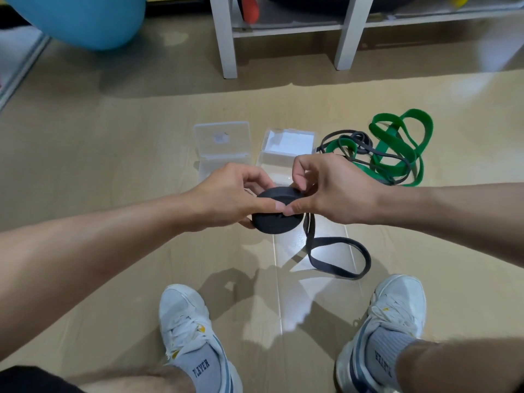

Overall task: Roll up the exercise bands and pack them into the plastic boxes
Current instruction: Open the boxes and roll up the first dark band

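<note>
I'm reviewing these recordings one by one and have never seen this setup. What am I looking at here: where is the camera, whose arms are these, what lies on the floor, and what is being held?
There is no machine here. One wide-angle camera sits on a person's head and looks down, so you see their own arms and shoes. The left hand and the right hand both grip a black band roll, a dark exercise band wound into a thick disc. Its loose tail hangs down and loops on the floor. Beyond the hands lie two clear plastic boxes, both open. To their right is a pile of unrolled bands: a green band tangled with a thin dark band. At the top you see white shelf legs and a blue exercise ball.
</note>
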